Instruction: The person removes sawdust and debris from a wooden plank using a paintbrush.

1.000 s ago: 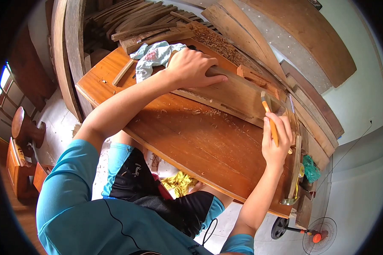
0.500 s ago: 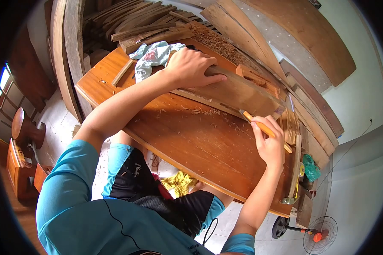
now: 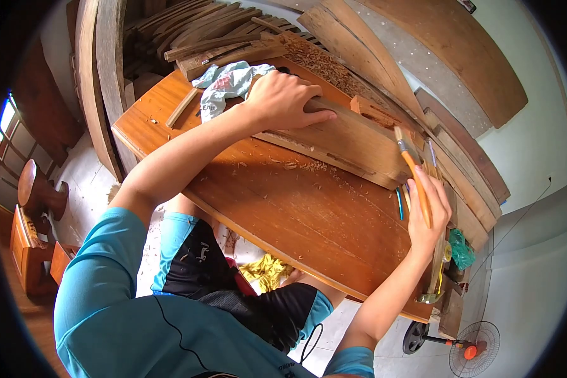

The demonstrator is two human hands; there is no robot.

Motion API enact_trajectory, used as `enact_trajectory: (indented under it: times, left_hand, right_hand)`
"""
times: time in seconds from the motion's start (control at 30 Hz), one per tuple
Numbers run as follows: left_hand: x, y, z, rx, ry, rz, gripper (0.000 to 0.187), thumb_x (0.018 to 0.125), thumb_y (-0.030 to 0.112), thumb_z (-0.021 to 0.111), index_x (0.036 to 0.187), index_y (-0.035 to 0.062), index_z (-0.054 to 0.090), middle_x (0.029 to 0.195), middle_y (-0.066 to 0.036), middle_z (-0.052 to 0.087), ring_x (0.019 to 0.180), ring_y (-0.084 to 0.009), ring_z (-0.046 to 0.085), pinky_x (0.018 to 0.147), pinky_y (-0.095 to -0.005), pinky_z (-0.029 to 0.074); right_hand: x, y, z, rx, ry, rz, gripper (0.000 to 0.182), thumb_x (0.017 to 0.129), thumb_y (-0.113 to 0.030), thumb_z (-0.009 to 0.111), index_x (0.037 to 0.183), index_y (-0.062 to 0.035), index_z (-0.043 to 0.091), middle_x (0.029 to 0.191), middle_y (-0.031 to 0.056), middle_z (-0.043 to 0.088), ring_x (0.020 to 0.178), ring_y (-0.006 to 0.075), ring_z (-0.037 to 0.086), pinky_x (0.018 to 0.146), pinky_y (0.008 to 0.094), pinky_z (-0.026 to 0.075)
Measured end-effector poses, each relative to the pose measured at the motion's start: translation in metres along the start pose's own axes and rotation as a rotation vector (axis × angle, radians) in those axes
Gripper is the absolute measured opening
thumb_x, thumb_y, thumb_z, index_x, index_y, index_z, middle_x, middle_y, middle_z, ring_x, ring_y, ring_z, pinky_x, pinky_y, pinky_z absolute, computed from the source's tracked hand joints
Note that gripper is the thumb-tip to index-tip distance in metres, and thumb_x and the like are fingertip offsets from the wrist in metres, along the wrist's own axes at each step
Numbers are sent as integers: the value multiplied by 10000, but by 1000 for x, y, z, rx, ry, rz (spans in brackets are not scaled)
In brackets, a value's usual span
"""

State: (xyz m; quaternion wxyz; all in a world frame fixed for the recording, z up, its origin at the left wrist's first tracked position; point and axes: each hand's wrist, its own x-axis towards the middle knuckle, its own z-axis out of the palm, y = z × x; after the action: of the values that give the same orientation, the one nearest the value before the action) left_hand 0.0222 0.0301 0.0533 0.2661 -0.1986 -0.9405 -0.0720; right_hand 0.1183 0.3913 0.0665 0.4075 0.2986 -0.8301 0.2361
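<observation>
My left hand grips the top of a long wooden beam, thumb along its upper face and the other fingers over the far side. The beam lies across a varnished wooden table, with fine shavings along its near edge. Above the beam's right end, my right hand holds a paintbrush by its orange handle. Its pale bristles point up and away from me. Beyond the beam sits a reddish-brown wood block.
A printed cloth or bag and a short wood strip lie at the table's left end. A hammer is at the right edge, near a green plastic bag. Boards lean behind; a fan stands lower right.
My right hand has moved right and away from me with the paintbrush, from the beam's near edge to its far right end. The bristles have tilted upward. My left hand stays put.
</observation>
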Motion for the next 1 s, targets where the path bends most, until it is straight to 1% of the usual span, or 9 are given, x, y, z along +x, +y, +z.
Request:
enact_trajectory:
  times: [0.1,0.23,0.33,0.43,0.63,0.73,0.83,0.93,1.0]
  left_hand:
    - [0,-1,2,0,31,10,747,988,796,593,1097,99,840,726,-125,765,656,-297,757,616,-419,570]
    - [0,0,1,-10,20,4,741,987,790,602,1089,96,842,729,-127,767,652,-298,756,620,-420,573]
    - [0,-3,5,4,92,45,763,1003,809,550,1032,97,825,632,-121,720,588,-308,737,567,-433,572]
    - [1,-2,2,1,31,9,725,983,780,612,1086,101,842,753,-131,776,686,-312,765,636,-424,575]
    - [2,-1,2,-25,-5,-5,720,983,775,613,1097,102,841,815,-130,796,757,-314,780,686,-435,584]
    - [1,-1,1,-30,-1,-11,725,983,778,609,1099,101,839,840,-132,801,775,-318,782,706,-441,586]
    - [1,-6,13,-24,186,87,736,999,798,568,973,109,826,626,-132,714,587,-320,734,577,-445,575]
    - [1,-7,16,-10,189,86,738,1000,799,567,982,108,828,624,-125,716,580,-314,731,566,-437,568]
    - [1,-7,16,-15,192,85,738,1001,798,565,986,108,828,622,-121,715,577,-311,730,560,-431,564]
  right_hand:
    - [2,-14,-8,11,-198,120,381,928,33,814,1296,-68,802,1043,123,741,884,240,718,777,340,566]
    - [0,-14,-9,46,-241,146,436,893,62,803,1303,-87,806,998,123,715,866,240,704,786,349,560]
    - [1,-20,-12,75,-261,206,399,904,49,801,1283,-77,807,997,127,716,868,257,709,797,356,558]
    - [1,-19,-11,61,-266,141,342,915,41,795,1242,-56,807,994,129,722,859,270,711,801,358,556]
    - [1,-19,-6,118,-314,175,263,933,33,784,1188,-25,800,954,132,725,818,283,703,770,372,550]
    - [1,-19,-5,151,-319,168,237,953,28,776,1185,-21,795,930,107,719,724,221,658,669,342,514]
    - [-1,-20,-5,196,-348,254,217,971,23,771,1182,-22,791,920,75,710,643,149,577,578,308,447]
    - [-2,-19,-1,233,-339,227,207,983,16,770,1184,-29,791,917,50,699,622,99,509,547,281,397]
    - [-2,-19,0,235,-316,234,204,988,13,769,1184,-35,794,922,42,699,628,98,505,553,277,397]
